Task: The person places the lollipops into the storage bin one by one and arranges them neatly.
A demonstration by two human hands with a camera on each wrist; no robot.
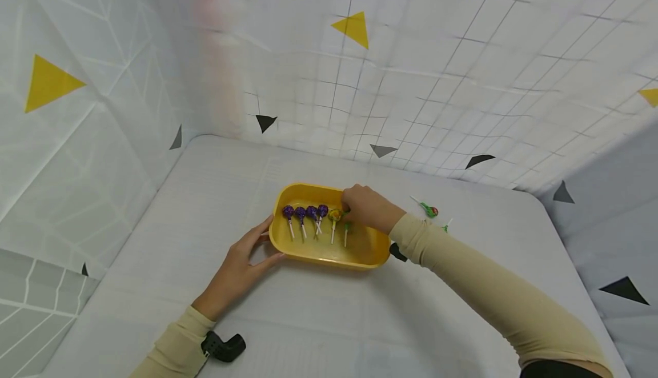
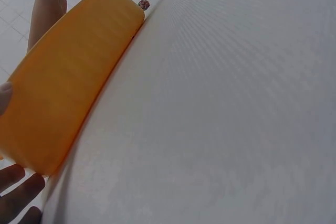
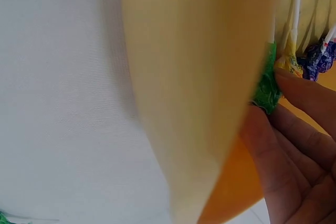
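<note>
The yellow tray [image 1: 329, 261] stands on the white table with a row of wrapped lollipops in it. Several purple lollipops [image 1: 300, 213] lie at its left end, sticks toward the person, then a yellow lollipop [image 1: 335, 216]. My right hand [image 1: 371, 208] reaches in over the far rim and pinches a green lollipop [image 3: 266, 90] by its wrapped head between thumb and fingers, right of the yellow one. My left hand [image 1: 239, 269] rests at the tray's left end, with straight fingers along the end wall and the thumb at the near corner.
Right of the tray, on the table [image 1: 319, 321], lie a green and red lollipop [image 1: 430, 210] and another green lollipop [image 1: 445, 228], partly covered by the right sleeve [image 1: 462, 264]. White patterned sheets [image 1: 308, 69] enclose the table at the back and sides.
</note>
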